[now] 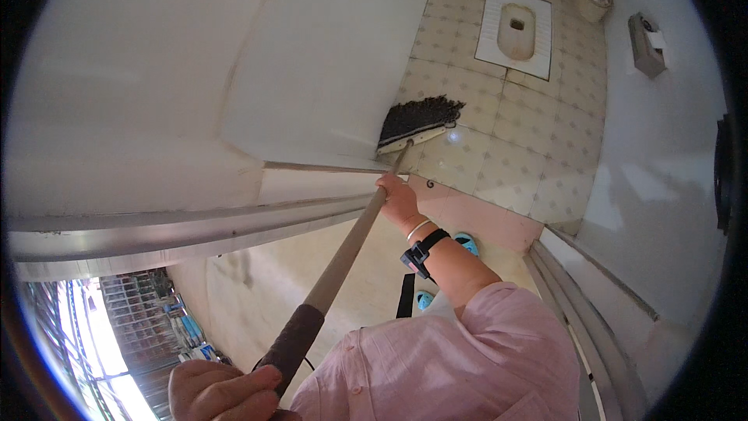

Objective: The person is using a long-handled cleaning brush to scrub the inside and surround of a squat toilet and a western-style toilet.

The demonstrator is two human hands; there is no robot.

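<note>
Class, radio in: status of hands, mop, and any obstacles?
Left hand on brown grip; right hand around shaft. Black mop head on tiled floor. Wall close on its left; squat toilet farther ahead, not touching.

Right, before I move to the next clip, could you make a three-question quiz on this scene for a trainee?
1. Which hand grips the mop handle nearer the mop head?
2. True or false: the mop head lies on top of the squat toilet.
3. What colour is the footwear? A) red B) black C) light blue

Key:
1. The right hand; the left hand is at the dark grip.
2. False; it lies on the tiled floor.
3. C
</note>
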